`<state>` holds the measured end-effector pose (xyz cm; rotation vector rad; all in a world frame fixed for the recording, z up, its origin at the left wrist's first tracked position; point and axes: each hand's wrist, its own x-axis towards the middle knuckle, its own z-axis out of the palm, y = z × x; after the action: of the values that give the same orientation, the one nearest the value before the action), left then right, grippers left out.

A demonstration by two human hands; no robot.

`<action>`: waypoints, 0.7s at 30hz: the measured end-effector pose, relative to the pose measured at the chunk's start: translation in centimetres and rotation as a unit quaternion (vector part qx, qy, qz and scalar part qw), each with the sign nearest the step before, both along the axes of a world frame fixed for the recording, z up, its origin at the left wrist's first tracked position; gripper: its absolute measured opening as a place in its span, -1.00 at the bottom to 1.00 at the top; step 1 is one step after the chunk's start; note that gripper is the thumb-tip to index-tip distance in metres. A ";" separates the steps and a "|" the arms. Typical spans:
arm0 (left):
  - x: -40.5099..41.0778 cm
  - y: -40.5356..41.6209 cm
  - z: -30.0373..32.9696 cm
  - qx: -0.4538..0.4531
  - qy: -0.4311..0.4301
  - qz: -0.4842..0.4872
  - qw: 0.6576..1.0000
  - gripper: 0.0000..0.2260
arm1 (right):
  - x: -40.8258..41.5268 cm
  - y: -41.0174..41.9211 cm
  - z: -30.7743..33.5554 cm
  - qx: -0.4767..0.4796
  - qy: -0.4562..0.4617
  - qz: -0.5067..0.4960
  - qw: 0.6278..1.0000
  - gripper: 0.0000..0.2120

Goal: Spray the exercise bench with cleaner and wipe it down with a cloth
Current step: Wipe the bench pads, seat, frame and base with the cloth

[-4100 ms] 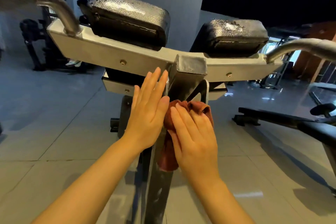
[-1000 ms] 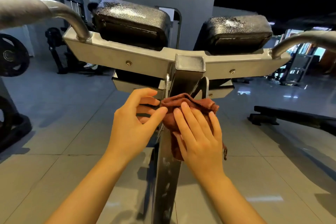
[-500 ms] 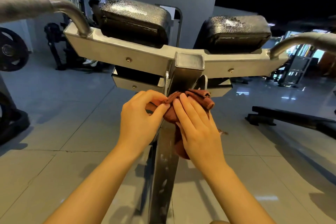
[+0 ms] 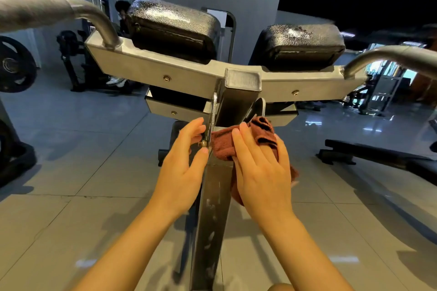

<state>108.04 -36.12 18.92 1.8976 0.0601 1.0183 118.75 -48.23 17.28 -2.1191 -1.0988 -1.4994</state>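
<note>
Pressing a crumpled rust-brown terry cloth (image 4: 238,143) against the grey square steel upright post (image 4: 214,196) of the exercise bench, our right hand (image 4: 261,172) lies flat with its fingers nearly straight and spread over the fabric. The cloth wraps the post just below the welded junction with the grey steel crossbeam (image 4: 189,73); one bunched end rises above our right fingers (image 4: 243,146), and a lower end hangs behind the palm on the right side of the post. Our left hand (image 4: 183,168) sits on the left side of the post, fingers loosely extended, thumb alongside the post edge and fingertips touching the thin metal bracket plate (image 4: 214,116) and its bolt. It holds nothing; it does not grip the cloth.

Two black textured vinyl pads (image 4: 173,28) (image 4: 300,45) are mounted on top of the crossbeam, one on each side of the post. A curved grey tubular handle (image 4: 94,16) rises from the left end of the crossbeam, and a matching one (image 4: 390,56) from the right end. Pale streaks mark the lower face of the post. A black weight plate (image 4: 14,64) stands at the left edge, above the grey tiled floor (image 4: 82,149).
</note>
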 end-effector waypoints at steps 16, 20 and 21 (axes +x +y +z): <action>4.4 -0.7 7.8 0.186 -0.162 0.104 0.964 -0.58 | 3.8 -5.9 12.3 0.105 -0.056 0.097 0.988 -0.65; 8.2 -0.3 8.5 0.212 -0.138 0.122 0.960 -0.53 | 9.8 -4.5 18.9 0.139 0.048 0.097 0.984 -0.63; 8.7 -0.3 8.3 0.211 -0.136 0.119 0.961 -0.54 | 11.1 -3.7 19.3 0.133 0.073 0.098 0.984 -0.64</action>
<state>116.79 -36.39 27.19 2.1443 -0.0978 1.5468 129.80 -51.97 36.62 -1.8505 -0.9635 -1.2968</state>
